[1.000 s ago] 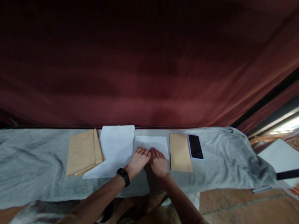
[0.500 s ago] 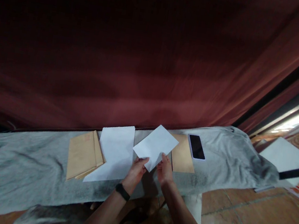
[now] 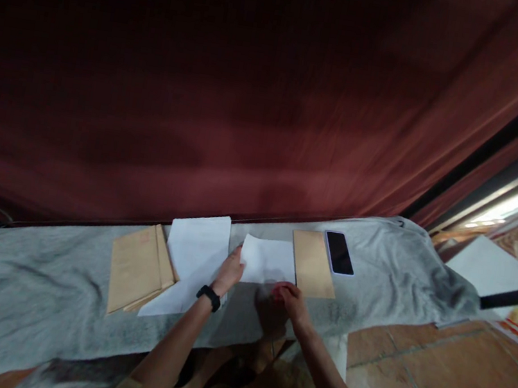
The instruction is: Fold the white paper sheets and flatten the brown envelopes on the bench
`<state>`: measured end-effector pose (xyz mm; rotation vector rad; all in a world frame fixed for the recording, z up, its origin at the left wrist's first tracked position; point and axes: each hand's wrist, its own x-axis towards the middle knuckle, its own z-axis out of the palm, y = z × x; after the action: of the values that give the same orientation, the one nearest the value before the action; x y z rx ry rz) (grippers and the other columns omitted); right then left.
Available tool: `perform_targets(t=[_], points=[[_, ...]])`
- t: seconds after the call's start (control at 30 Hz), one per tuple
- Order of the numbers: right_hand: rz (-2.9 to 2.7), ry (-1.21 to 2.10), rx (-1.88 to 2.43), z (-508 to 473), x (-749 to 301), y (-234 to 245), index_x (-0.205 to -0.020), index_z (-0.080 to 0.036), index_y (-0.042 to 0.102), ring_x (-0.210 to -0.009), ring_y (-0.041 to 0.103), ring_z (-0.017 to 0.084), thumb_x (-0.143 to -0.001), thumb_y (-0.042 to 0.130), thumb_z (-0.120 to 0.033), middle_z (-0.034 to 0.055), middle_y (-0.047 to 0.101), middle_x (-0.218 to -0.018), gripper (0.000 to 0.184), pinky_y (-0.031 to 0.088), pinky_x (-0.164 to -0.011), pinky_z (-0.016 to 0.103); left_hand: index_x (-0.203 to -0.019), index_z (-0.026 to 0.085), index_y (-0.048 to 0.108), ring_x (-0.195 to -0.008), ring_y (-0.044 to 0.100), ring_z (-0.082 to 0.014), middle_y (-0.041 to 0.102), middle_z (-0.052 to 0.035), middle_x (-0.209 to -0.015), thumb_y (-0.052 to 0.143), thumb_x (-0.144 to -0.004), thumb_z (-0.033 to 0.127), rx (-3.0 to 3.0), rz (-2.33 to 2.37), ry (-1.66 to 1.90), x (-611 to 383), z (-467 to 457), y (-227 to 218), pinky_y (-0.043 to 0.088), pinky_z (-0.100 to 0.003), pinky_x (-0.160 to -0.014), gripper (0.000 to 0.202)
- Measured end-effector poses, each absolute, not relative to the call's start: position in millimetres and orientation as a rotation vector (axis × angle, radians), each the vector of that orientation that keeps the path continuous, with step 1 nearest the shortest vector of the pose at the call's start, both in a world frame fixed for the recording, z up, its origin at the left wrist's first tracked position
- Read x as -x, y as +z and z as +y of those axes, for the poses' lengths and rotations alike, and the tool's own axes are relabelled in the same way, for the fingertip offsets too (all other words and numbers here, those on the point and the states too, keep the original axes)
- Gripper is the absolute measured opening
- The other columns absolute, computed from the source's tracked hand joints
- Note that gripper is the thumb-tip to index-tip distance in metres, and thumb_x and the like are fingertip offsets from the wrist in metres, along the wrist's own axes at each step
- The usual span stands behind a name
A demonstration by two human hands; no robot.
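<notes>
A left hand point(image 3: 230, 271) pinches the raised edge of a thin white sheet point(image 3: 272, 261), just left of a flat, rectangular brown envelope point(image 3: 315, 264), in what looks like a positioning step. The right hand point(image 3: 292, 299) curls by the sheet's near corner; whether it grips cannot be told. The next move calls for a light, even touch. Right of the envelope lies a dark-screened phone point(image 3: 339, 253); soft, rumpled gray cloth point(image 3: 32, 277) spreads beneath.

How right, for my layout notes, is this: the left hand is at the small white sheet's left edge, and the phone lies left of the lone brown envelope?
Wrong side: the phone lies right of the lone brown envelope, not left, as the head view shows. The left hand is at the left edge of the small white sheet.
</notes>
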<state>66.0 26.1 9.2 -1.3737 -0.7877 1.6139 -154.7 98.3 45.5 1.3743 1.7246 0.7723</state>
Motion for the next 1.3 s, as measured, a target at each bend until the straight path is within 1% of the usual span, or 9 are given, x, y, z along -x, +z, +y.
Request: perform_targets(t=[0.2, 0.37, 0.53, 0.67, 0.77, 0.87, 0.93, 1.07, 1.3], points=[[-1.797, 0.648, 1.415, 54, -59, 11, -0.135, -0.019, 0.060, -0.136, 0.049, 0.026, -0.098, 0.043, -0.029, 0.0132, 0.057, -0.144, 0.043, 0.037, -0.116, 0.045, -0.139, 0.014, 0.052, -0.113, 0.066, -0.0264, 0.071, -0.0123, -0.121, 0.058, -0.071, 0.004, -1.439, 1.765, 0.792, 159, 101, 45, 0.045, -0.038, -0.106, 0.070], [-2.199, 0.143, 1.583, 67, -43, -2, -0.147, -0.017, 0.049, -0.146, 0.037, 0.026, -0.102, 0.040, -0.030, 0.0124, 0.047, -0.154, 0.048, 0.028, -0.120, 0.047, -0.151, 0.012, 0.037, -0.121, 0.063, -0.0279, 0.068, -0.0140, -0.128, 0.059, -0.070, 0.006, -1.449, 1.812, 0.866, 153, 85, 38, 0.045, -0.038, -0.107, 0.085], [-2.253, 0.072, 1.576, 67, -44, -13, -0.150, -0.018, 0.046, -0.145, 0.038, 0.027, -0.103, 0.040, -0.033, 0.0114, 0.044, -0.156, 0.050, 0.025, -0.120, 0.046, -0.151, 0.013, 0.038, -0.115, 0.066, -0.0262, 0.066, -0.0150, -0.127, 0.058, -0.077, 0.006, -1.638, 1.986, 0.708, 151, 72, 32, 0.051, -0.037, -0.101, 0.077], [-2.252, 0.078, 1.576, 67, -44, -15, -0.152, -0.018, 0.043, -0.146, 0.037, 0.028, -0.103, 0.040, -0.033, 0.0112, 0.042, -0.157, 0.051, 0.022, -0.121, 0.048, -0.145, 0.012, 0.046, -0.112, 0.065, -0.0310, 0.060, -0.0204, -0.130, 0.052, -0.086, 0.007, -1.772, 2.090, 0.585, 144, 57, 34, 0.052, -0.046, -0.100, 0.060], [-2.262, 0.087, 1.570, 67, -44, -16, -0.153, -0.018, 0.041, -0.146, 0.036, 0.028, -0.104, 0.039, -0.033, 0.0110, 0.040, -0.158, 0.052, 0.022, -0.121, 0.048, -0.142, 0.012, 0.050, -0.130, 0.053, -0.0361, 0.055, -0.0222, -0.138, 0.041, -0.094, 0.008, -1.953, 2.124, 0.554, 126, 50, 37, 0.042, -0.054, -0.110, 0.050], [-2.270, 0.091, 1.563, 66, -44, -17, -0.154, -0.019, 0.040, -0.147, 0.035, 0.027, -0.103, 0.039, -0.031, 0.0106, 0.039, -0.159, 0.052, 0.021, -0.121, 0.049, -0.147, 0.017, 0.047, -0.147, 0.034, -0.0342, 0.044, -0.0157, -0.155, 0.041, -0.097, 0.016, -2.139, 1.944, 0.534, 106, 55, 32, 0.029, -0.055, -0.120, 0.050], [-2.268, 0.088, 1.554, 65, -45, -17, -0.154, -0.019, 0.040, -0.148, 0.034, 0.027, -0.102, 0.038, -0.028, 0.0104, 0.039, -0.159, 0.052, 0.021, -0.122, 0.048, -0.150, 0.020, 0.043, -0.151, 0.026, -0.0317, 0.036, -0.0115, -0.161, 0.044, -0.099, 0.027, -2.209, 1.829, 0.497, 98, 62, 25, 0.023, -0.055, -0.123, 0.052], [-2.249, 0.119, 1.554, 65, -46, -15, -0.151, -0.017, 0.045, -0.147, 0.036, 0.026, -0.103, 0.035, -0.026, 0.0102, 0.041, -0.157, 0.050, 0.022, -0.122, 0.047, -0.153, 0.016, 0.037, -0.153, 0.021, -0.0289, 0.031, -0.0141, -0.164, 0.043, -0.099, 0.039, -2.156, 1.881, 0.511, 99, 70, 8, 0.017, -0.054, -0.125, 0.059], [-2.200, 0.237, 1.561, 85, -32, -4, -0.151, -0.015, 0.045, -0.147, 0.035, 0.024, -0.105, 0.027, -0.031, 0.0111, 0.042, -0.157, 0.051, 0.025, -0.121, 0.046, -0.155, 0.012, 0.034, -0.154, 0.020, -0.0272, 0.030, -0.0153, -0.163, 0.033, -0.099, 0.024, -2.126, 2.031, 0.480, 101, 73, -1, 0.018, -0.053, -0.124, 0.057]])
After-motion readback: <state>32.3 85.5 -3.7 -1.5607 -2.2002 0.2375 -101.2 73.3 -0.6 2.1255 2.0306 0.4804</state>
